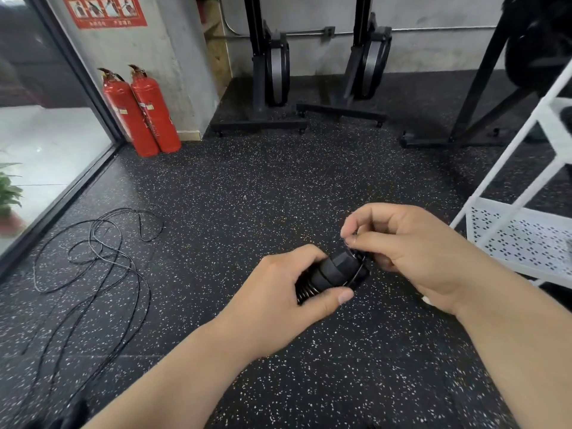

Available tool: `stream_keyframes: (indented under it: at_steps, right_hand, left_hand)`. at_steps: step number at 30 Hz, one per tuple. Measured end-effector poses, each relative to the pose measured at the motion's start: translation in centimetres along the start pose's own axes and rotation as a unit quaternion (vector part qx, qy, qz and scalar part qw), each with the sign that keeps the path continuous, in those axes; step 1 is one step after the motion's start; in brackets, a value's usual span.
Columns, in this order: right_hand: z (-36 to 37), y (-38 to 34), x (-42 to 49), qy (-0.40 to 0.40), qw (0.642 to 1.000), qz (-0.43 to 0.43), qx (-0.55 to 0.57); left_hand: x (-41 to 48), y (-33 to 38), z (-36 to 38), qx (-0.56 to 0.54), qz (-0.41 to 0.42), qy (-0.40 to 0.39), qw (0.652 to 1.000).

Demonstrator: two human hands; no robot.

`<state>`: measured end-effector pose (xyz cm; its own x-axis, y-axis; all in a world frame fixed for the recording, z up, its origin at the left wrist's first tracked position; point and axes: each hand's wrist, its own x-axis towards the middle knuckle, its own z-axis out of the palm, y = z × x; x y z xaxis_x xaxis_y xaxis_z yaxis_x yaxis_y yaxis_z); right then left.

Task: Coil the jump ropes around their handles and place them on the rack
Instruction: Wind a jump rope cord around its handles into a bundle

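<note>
My left hand (278, 292) grips a pair of black jump rope handles (334, 272) with thin rope coiled tightly around them, held above the speckled floor. At the handles' right end, my right hand (411, 252) pinches the thin rope between thumb and forefinger. Loose black jump rope (102, 261) lies in tangled loops on the floor at the left. The white rack (507, 212), with perforated shelves, stands at the right edge, just beyond my right hand.
Two red fire extinguishers (142, 113) stand by a pillar at the back left, beside a glass wall (55, 125). Black exercise machines (272, 72) on wheeled bases line the far wall. A potted plant (9, 193) sits behind the glass.
</note>
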<state>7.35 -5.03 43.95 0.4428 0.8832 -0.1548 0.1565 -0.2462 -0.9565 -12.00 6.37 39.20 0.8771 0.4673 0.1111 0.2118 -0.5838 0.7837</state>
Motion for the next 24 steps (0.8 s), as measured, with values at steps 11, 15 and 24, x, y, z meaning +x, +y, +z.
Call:
stream_keyframes:
  at_steps: [11,15,24]
  right_hand:
    - [0.7,0.6,1.3,-0.148,0.978,0.092,0.116]
    - [2.2,1.6,1.6,-0.218,0.931,0.117,0.269]
    - [6.7,1.5,2.4,-0.063,0.947,0.128,0.287]
  left_hand:
    - [-0.6,0.8,-0.5,-0.170,-0.028,-0.030,0.985]
    - [-0.9,1.5,-1.5,-0.224,-0.010,-0.022,0.974]
    - [0.0,0.8,-0.7,-0.403,-0.088,0.082,0.907]
